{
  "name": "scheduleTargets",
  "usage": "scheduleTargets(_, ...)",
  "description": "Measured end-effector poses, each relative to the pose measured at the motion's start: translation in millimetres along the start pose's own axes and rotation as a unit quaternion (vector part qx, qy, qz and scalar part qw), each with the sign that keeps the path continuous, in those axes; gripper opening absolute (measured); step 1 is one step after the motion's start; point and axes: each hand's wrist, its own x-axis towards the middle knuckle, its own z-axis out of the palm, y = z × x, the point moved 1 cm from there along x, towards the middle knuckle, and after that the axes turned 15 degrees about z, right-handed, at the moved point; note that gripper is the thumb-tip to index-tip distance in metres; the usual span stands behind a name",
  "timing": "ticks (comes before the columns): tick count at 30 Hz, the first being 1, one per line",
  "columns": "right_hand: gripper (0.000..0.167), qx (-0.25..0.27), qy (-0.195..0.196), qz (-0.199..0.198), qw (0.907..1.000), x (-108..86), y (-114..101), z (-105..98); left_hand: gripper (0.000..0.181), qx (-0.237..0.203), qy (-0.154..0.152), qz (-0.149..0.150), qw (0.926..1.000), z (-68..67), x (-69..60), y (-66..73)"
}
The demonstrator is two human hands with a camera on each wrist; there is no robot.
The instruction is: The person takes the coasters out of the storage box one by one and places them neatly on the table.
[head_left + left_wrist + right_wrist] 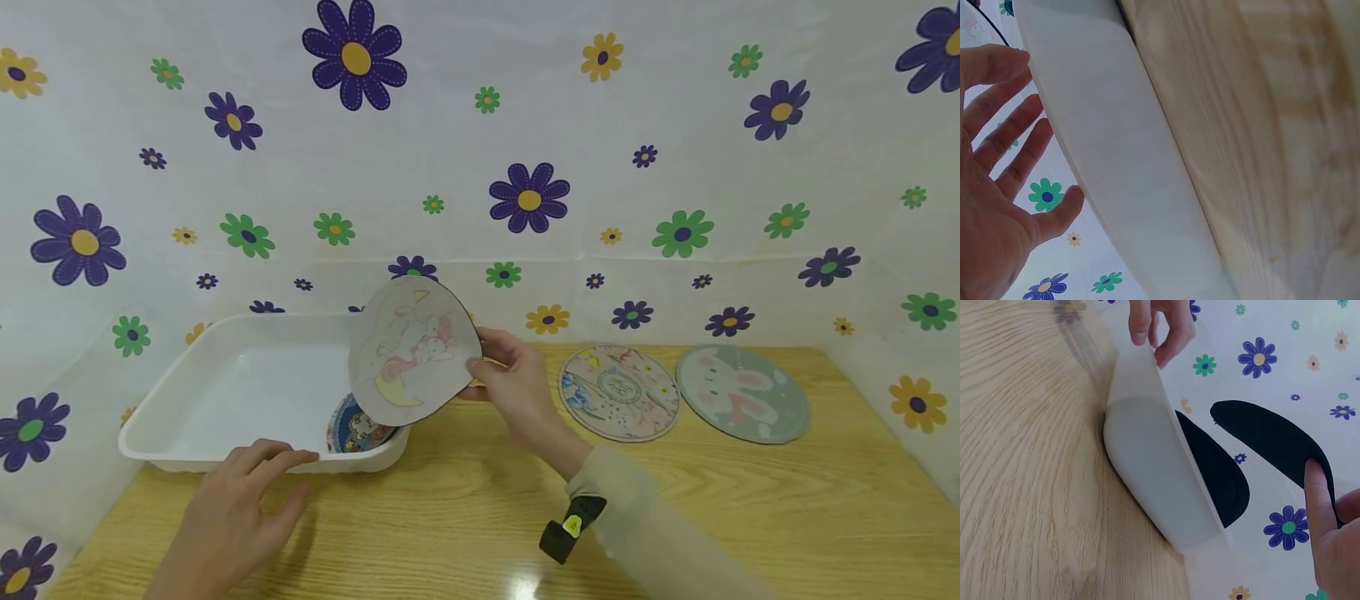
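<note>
My right hand (517, 387) pinches a thin round mat (408, 354) by its right edge, thumb on the printed side. The mat has a pale face with a pink-and-white unicorn and yellow moons, and it is held tilted above the right end of a white plastic tray (225, 458). Its black underside shows in the right wrist view, bending a little. A blue printed mat (348, 429) leans inside the tray's near right corner, partly hidden by the held one. My left hand (243, 500) rests its fingertips on the tray's near rim, fingers spread and relaxed.
Two more round mats lie flat on the wooden table (465, 517) to the right: a floral one (619, 393) and a grey-green rabbit one (742, 394), close side by side. A white flower-patterned sheet (450, 142) hangs behind the table and along both sides.
</note>
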Motion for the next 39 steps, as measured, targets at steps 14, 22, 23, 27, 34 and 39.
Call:
scheduleTargets(14,0.043,0.015,0.032,0.016,0.9992,-3.1,-0.9,-29.6,0.035,-0.015,-0.003,-0.017,0.9997,-0.5,0.4,-3.6)
scheduleTargets(22,0.044,0.015,0.039,0.026,0.9988,-7.4,-2.5,-49.3,0.034,-0.013,-0.012,-0.024,0.9995,-0.5,0.7,-4.5)
scheduleTargets(23,0.045,0.016,0.040,0.028,0.9987,-8.1,-2.7,-51.0,0.033,-0.012,-0.013,-0.025,0.9995,-0.5,0.3,-4.5)
scheduleTargets(27,0.047,0.018,0.046,0.032,0.9983,-10.1,-3.0,-57.6,0.034,-0.010,-0.012,-0.023,0.9996,-0.3,-0.6,-4.5)
scheduleTargets(34,0.048,0.014,0.046,0.028,0.9985,-14.2,-4.5,-67.2,0.034,-0.005,-0.006,-0.021,0.9998,0.4,-1.2,-5.3)
scheduleTargets(39,0.048,0.013,0.051,0.025,0.9983,-15.9,-4.7,-73.4,0.033,-0.004,-0.002,-0.022,0.9998,0.9,-1.3,-5.9)
